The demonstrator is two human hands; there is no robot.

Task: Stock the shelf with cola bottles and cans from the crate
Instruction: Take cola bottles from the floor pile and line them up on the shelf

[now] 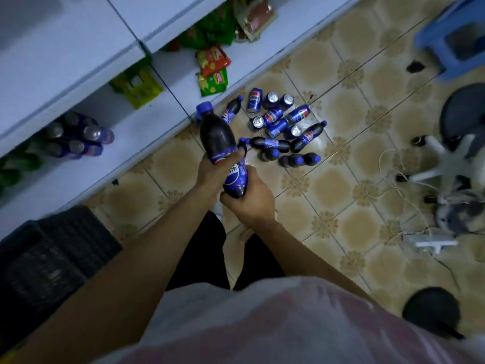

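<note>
So both hands are on one big cola bottle (pixel 216 132) held over the tiled floor (pixel 341 206), just in front of the white shelf (pixel 147 137); the left hand (pixel 214 174) is wrapped round the middle with the thumb lying across the blue label; the right hand (pixel 253 203) is curled round the bottom end; the blue cap (pixel 204 107) tilts up and away towards the shelf edge. On the floor past the hands there's a heap of loose cans (pixel 274 118), some upright and some on their sides, all bunched together; mixed in at the near side are small bottles (pixel 270 144), a few lying flat and a few standing, plus one lying right against the shelf base. On the low shelf board to the left sit some shelved cans (pixel 78 139), pretty blurry but you can make out silver tops. Snack packets (pixel 213 60) in red and green lie further along the shelf. A black crate (pixel 52 258) sits on the floor at the lower left, beside the shelf. Off to the right are a blue stool (pixel 446 48) and an office chair base (pixel 441 164) with some cords around it.
</note>
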